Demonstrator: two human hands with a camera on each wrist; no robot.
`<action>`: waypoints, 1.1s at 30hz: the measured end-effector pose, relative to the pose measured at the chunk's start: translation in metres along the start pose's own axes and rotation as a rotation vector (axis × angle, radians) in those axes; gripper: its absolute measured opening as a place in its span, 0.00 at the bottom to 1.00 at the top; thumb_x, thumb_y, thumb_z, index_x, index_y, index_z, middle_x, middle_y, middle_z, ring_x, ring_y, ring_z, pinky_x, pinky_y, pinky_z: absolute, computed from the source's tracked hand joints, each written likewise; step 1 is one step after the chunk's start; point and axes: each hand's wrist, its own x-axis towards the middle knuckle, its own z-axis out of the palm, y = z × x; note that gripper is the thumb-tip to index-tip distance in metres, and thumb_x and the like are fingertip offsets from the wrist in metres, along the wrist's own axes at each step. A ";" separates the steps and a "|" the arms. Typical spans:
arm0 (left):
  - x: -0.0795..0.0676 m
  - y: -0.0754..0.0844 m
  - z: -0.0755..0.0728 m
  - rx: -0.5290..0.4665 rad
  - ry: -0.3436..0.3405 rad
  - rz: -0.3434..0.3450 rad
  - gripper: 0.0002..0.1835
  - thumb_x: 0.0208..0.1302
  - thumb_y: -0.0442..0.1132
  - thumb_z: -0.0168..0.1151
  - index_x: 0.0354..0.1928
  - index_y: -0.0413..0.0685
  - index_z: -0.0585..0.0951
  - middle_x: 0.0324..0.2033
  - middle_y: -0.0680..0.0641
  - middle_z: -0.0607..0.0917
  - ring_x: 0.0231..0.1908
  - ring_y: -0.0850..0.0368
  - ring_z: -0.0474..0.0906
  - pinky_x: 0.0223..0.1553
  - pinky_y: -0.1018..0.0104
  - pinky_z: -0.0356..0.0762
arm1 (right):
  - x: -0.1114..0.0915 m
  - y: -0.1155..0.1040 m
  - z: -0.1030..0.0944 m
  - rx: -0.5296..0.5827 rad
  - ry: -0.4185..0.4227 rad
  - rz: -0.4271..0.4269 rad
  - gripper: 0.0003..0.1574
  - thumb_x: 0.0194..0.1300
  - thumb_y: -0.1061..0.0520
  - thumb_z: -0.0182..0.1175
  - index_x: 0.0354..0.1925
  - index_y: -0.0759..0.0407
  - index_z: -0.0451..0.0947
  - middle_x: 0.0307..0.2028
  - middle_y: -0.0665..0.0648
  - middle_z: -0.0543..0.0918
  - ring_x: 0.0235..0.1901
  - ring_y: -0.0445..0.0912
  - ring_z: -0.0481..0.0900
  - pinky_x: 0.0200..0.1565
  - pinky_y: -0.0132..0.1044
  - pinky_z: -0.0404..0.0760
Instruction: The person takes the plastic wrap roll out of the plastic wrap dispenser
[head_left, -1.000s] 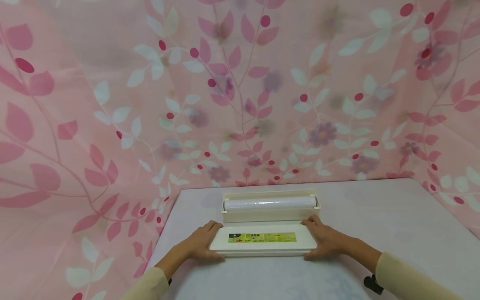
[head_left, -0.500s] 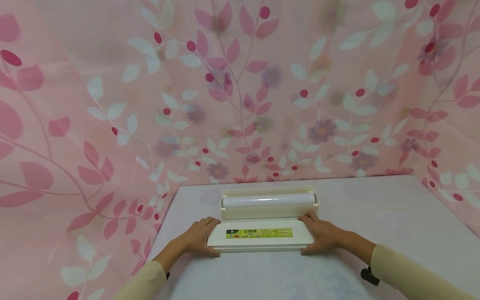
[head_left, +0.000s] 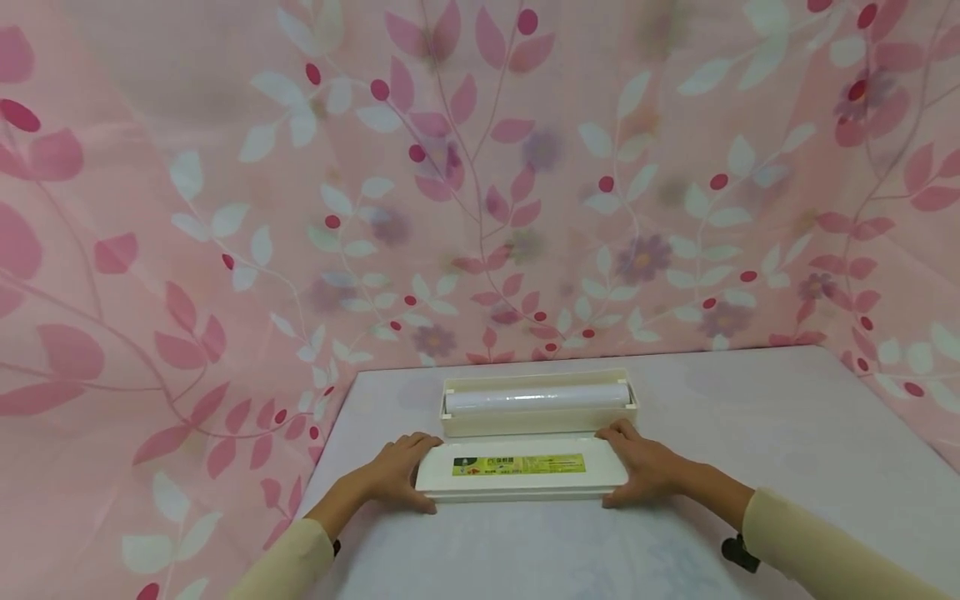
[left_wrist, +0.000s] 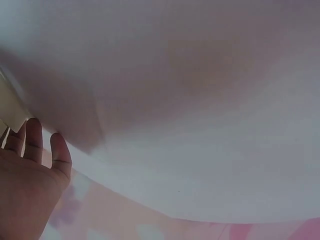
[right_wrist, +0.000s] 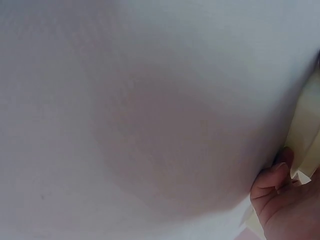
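On the table (head_left: 750, 450), hands (head_left: 397, 472) (head_left: 647, 467) still hold the lid (head_left: 517, 481)

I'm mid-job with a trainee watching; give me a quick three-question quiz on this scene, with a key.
1. What lies inside the open box?
2. True or false: the left hand and right hand hold opposite ends of the white lid.
3. The lid's label is mainly: A) red; B) yellow-green; C) blue.

Key: 1. A white roll. 2. True. 3. B.
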 end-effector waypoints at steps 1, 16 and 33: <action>0.000 -0.001 -0.001 -0.009 0.003 0.008 0.57 0.37 0.69 0.77 0.69 0.52 0.66 0.62 0.50 0.73 0.58 0.51 0.68 0.52 0.48 0.68 | 0.000 0.000 -0.001 -0.006 0.004 -0.002 0.66 0.38 0.26 0.76 0.67 0.55 0.63 0.57 0.53 0.64 0.45 0.43 0.70 0.41 0.33 0.71; -0.010 -0.015 -0.001 -0.128 0.021 0.012 0.56 0.39 0.68 0.77 0.68 0.47 0.68 0.60 0.51 0.76 0.54 0.56 0.72 0.58 0.46 0.70 | -0.006 0.001 -0.013 0.086 -0.045 -0.029 0.64 0.44 0.34 0.77 0.67 0.63 0.61 0.58 0.57 0.63 0.55 0.48 0.67 0.55 0.44 0.73; -0.010 -0.011 -0.004 -0.187 0.008 -0.017 0.55 0.39 0.65 0.78 0.69 0.47 0.67 0.61 0.50 0.76 0.56 0.53 0.72 0.58 0.44 0.69 | -0.009 0.000 -0.013 0.167 -0.069 -0.021 0.65 0.47 0.36 0.76 0.69 0.66 0.55 0.65 0.66 0.55 0.62 0.58 0.63 0.60 0.62 0.68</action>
